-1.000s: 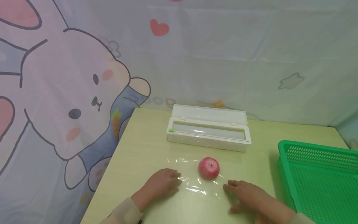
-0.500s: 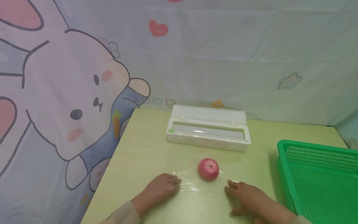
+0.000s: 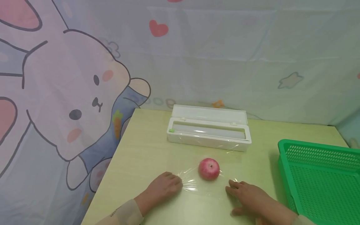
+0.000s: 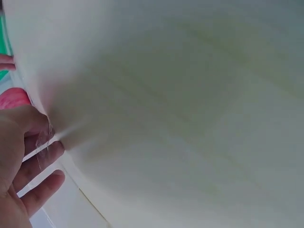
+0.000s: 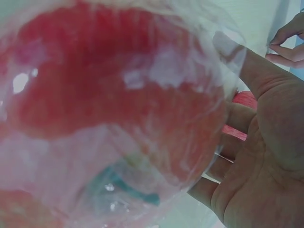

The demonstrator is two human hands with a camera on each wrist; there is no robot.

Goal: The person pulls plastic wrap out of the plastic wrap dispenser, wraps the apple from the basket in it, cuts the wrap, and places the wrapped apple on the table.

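Observation:
A pink-red apple [image 3: 209, 169] sits on a sheet of cling film [image 3: 190, 185]. At the sheet's near left, my left hand [image 3: 166, 189] pinches the film; creases fan out from the fingers, and in the left wrist view a clear fold shows between thumb and fingertip. My right hand [image 3: 248, 197] lies by the sheet's right edge, thumb spread away from the fingers. Close to the right wrist camera, a red fruit wrapped in film [image 5: 118, 95] hides part of that hand. The film runs back toward a white dispenser box [image 3: 209, 142], whose lid stands up.
A green plastic basket [image 3: 284, 175] stands at the right of the pale wooden table [image 3: 146, 140]. Behind the table hangs a printed cloth [image 3: 225, 40] with a cartoon rabbit. A roll [image 3: 208, 131] lies inside the dispenser.
My left hand has closed on the film and shifted slightly right, and the creases beside it have gathered. The right hand has barely moved; the apple stays nearly in place.

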